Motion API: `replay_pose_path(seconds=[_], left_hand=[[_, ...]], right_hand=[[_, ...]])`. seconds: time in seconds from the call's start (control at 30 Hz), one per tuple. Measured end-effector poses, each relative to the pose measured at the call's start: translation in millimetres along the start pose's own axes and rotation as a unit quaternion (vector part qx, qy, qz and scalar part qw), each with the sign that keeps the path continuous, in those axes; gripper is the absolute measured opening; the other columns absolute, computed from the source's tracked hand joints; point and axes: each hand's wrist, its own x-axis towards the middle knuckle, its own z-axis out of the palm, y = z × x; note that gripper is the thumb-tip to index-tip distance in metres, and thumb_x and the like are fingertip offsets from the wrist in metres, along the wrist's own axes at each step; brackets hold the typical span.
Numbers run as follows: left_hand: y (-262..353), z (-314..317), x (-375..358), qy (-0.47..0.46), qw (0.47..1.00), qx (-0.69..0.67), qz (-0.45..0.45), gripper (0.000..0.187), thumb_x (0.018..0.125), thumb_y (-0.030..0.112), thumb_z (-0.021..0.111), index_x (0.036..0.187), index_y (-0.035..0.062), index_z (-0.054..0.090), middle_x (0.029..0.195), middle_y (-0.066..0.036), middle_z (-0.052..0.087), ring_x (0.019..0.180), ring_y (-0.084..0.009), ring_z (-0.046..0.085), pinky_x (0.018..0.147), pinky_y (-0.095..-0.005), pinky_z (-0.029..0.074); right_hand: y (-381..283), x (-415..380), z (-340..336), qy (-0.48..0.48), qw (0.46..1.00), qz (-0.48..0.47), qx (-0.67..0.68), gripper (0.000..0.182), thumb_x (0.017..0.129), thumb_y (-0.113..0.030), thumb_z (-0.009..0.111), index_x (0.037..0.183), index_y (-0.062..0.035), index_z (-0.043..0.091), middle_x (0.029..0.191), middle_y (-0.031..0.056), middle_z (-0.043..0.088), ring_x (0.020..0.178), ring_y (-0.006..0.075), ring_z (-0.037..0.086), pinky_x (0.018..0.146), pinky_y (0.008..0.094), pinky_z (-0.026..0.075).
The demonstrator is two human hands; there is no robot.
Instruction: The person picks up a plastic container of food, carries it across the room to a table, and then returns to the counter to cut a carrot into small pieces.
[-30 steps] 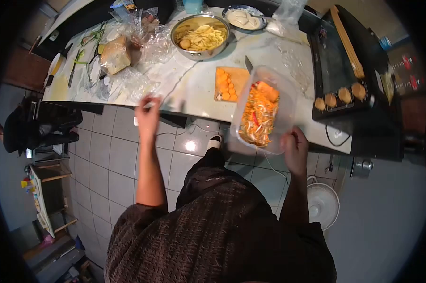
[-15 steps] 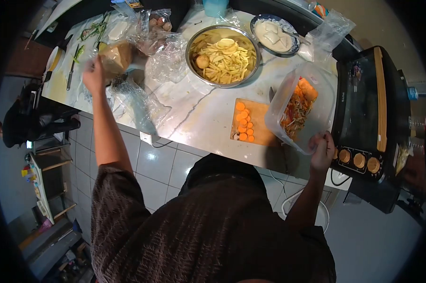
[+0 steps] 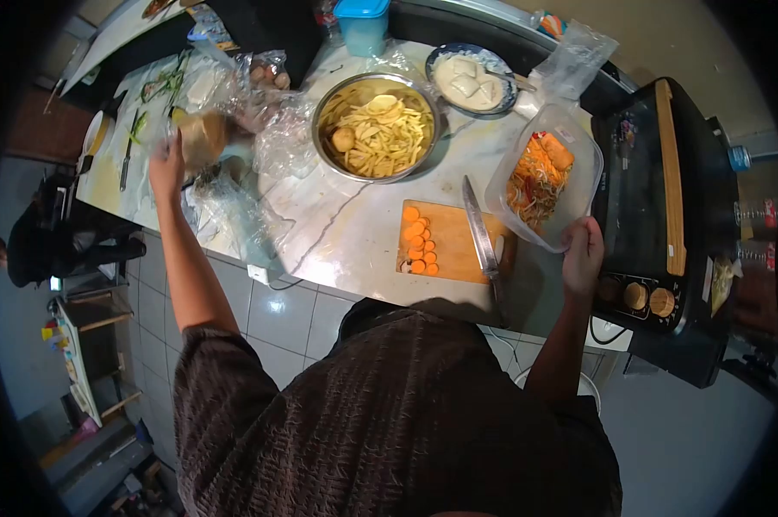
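Observation:
My left hand (image 3: 167, 165) is closed on a clear plastic bag with something light brown (image 3: 203, 138) in it; the contents are blurred. My right hand (image 3: 584, 248) grips the near corner of a clear plastic container (image 3: 585, 185), tilted toward me. Shredded carrot and bean sprouts (image 3: 537, 185) lie inside it, with an orange piece at the top. Left of the container, a knife (image 3: 479, 226) lies across a wooden cutting board (image 3: 458, 250). Carrot slices (image 3: 418, 244) rest on the board's left part.
A steel bowl (image 3: 317, 129) of cut potato stands mid-counter. Behind it are a blue-lidded tub (image 3: 361, 28) and a plate (image 3: 503, 62) of white batter with pieces. Crumpled plastic bags (image 3: 290, 142) lie left. A toaster oven (image 3: 634, 189) borders the right side.
My right hand has brought the container slightly up and away from the board, uncovering the knife. My left hand still holds the bag, in nearly the same place. The camera view has shifted.

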Motion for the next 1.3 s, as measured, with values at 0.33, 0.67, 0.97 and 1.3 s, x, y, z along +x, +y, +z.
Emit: replay_pose_path(seconds=[0.33,0.67,0.97,1.3], left_hand=[[-36,11,-71,-0.060,0.995,-0.019,0.077,0.058,0.082,0.036,0.075,0.122,-0.0021,0.057,0.118,-0.024,0.060,0.114,-0.0350,0.055,0.096,-0.0408,0.042],[21,9,-171,0.049,0.996,-0.006,-0.069,0.069,0.077,0.037,0.078,0.128,-0.0023,0.053,0.125,-0.025,0.052,0.114,-0.0370,0.054,0.097,-0.0412,0.043],[61,4,-237,-0.022,0.978,-0.194,-0.075,0.027,0.086,0.016,0.071,0.106,-0.0010,0.067,0.083,-0.004,0.066,0.076,-0.0100,0.059,0.072,-0.0236,0.046],[119,-12,-293,-0.060,0.964,-0.222,-0.133,0.032,0.095,0.028,0.061,0.102,-0.0026,0.068,0.081,-0.004,0.065,0.079,-0.0091,0.058,0.074,-0.0234,0.044]], right_hand=[[33,42,-11,0.018,0.992,0.003,-0.125,0.022,0.091,-0.016,0.048,0.074,-0.0015,0.046,0.061,0.0047,0.044,0.058,0.0105,0.044,0.053,0.0305,0.038],[98,74,8,-0.043,0.988,-0.009,-0.147,0.024,0.089,-0.021,0.051,0.078,-0.0002,0.049,0.064,0.0141,0.049,0.060,0.0195,0.047,0.060,0.0362,0.042],[100,70,23,-0.058,0.988,-0.006,-0.144,0.026,0.093,-0.028,0.055,0.089,-0.0024,0.054,0.070,0.0076,0.056,0.063,0.0152,0.053,0.061,0.0301,0.043],[35,4,24,-0.028,0.992,-0.086,-0.093,0.022,0.088,-0.014,0.068,0.105,-0.0005,0.065,0.078,0.0026,0.064,0.063,0.0079,0.057,0.056,0.0261,0.045]])
